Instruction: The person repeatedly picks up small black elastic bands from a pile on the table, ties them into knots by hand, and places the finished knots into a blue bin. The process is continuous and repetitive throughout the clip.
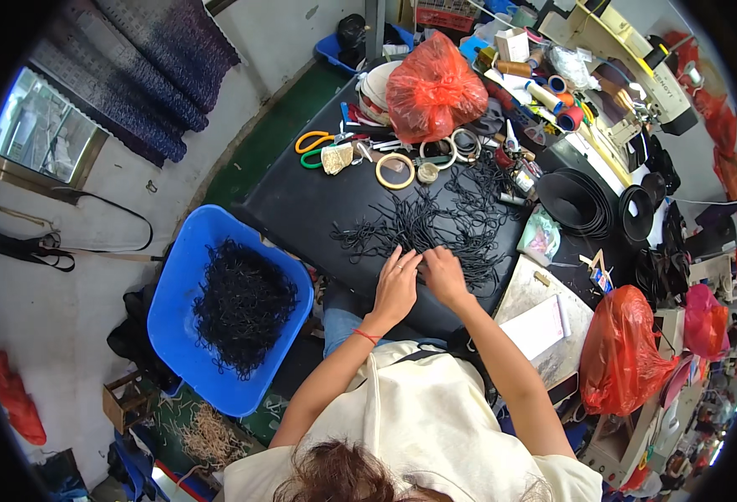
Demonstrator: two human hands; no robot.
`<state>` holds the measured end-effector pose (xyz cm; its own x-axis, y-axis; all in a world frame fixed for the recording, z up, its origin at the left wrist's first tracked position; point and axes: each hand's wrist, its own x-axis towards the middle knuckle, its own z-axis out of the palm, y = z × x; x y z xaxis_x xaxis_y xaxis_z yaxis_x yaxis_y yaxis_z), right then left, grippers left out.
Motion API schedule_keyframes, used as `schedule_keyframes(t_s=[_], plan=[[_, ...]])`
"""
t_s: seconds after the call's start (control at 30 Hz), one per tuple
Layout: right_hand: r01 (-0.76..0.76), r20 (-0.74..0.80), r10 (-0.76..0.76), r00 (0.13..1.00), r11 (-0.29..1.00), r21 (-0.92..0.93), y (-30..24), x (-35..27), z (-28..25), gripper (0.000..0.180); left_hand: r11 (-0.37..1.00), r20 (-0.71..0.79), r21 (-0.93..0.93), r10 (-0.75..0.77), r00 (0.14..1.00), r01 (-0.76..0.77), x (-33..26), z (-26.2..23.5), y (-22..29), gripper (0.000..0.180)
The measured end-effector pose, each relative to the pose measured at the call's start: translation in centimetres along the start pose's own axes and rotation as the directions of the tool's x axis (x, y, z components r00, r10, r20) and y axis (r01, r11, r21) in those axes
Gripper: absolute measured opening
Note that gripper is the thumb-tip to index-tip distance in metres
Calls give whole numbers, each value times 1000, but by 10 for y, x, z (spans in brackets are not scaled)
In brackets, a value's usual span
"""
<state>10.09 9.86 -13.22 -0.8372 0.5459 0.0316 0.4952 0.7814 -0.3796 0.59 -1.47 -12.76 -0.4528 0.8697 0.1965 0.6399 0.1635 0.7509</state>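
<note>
A loose heap of thin black cords (419, 219) lies on the black-topped table (289, 201) in front of me, several of them looped or knotted. My left hand (397, 283) and my right hand (445, 276) meet at the heap's near edge, fingertips almost touching. Both have bent fingers that seem to pinch a black cord between them; the backs of the hands hide most of it. To the left, a blue plastic tub (170, 311) holds a big tangle of similar black cords (243, 301).
Behind the heap are orange-handled scissors (314, 139), a tape roll (394, 171) and a red plastic bag (437, 88). Black coils (576, 203) and a sewing machine (628, 58) stand right. A notepad (537, 328) lies beside my right forearm, near another red bag (624, 351).
</note>
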Motion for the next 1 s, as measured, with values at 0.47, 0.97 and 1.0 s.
schedule_keyframes(t_s=[0.47, 0.97, 1.0], plan=[[149, -208, -98, 973, 957, 249, -2, -4, -61, 8, 976, -38, -196, -102, 994, 92, -2, -43, 10, 26], [21, -531, 222, 818, 911, 413, -37, -4, -109, 8, 354, 550, -667, -359, 754, 655, 5, -68, 53, 21], [12, -542, 249, 803, 902, 432, -40, -3, -109, 8, 344, 519, -706, -342, 783, 619, 2, -66, 53, 20]])
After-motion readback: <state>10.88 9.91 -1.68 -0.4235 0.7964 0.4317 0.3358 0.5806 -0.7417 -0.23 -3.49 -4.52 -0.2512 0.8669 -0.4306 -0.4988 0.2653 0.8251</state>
